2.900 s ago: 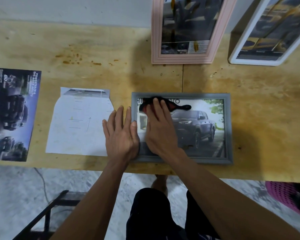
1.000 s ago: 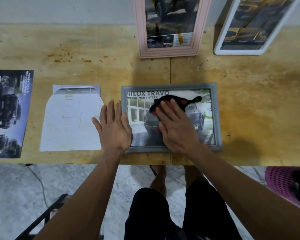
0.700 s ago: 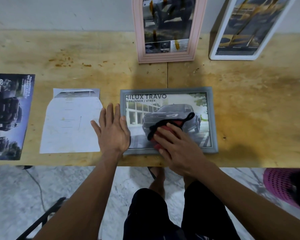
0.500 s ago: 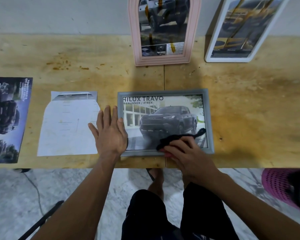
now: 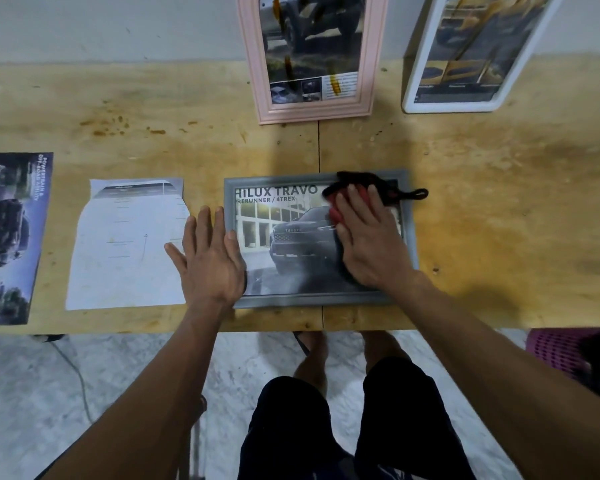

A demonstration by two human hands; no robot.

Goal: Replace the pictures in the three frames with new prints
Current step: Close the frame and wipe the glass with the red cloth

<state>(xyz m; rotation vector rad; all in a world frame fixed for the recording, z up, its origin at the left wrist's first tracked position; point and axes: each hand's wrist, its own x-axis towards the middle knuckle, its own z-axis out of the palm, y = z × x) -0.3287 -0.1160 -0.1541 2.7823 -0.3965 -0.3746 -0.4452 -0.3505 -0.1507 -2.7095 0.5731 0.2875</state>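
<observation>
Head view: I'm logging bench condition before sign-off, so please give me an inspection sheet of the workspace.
Surface: wooden bench, stained, seam down the middle.
Job's things: grey frame lies flat with a truck print; pink frame and white frame lean on the wall, both filled.
Clutter: pale sheet and dark brochure lie left of the grey frame.
Hands: left hand flat on the frame's left edge; right hand presses a red-and-black cloth on the glass.
Cables: one cord on the floor.
Surroundings: marble-look floor, pink basket at right.
</observation>
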